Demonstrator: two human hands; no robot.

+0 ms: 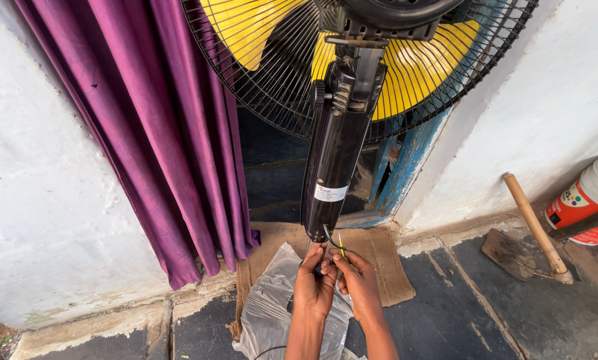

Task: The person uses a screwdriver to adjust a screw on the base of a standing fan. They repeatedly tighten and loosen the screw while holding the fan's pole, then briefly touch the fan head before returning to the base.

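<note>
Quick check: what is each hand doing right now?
Left hand: fingers pinched on the wires below the fan's black column.
Right hand: pinching the same wires.

We have open floor (472,313) right of our hands; the fan column (335,167) blocks ahead, the purple curtain (159,133) crowds left, a plastic bag (269,313) lies beneath
</note>
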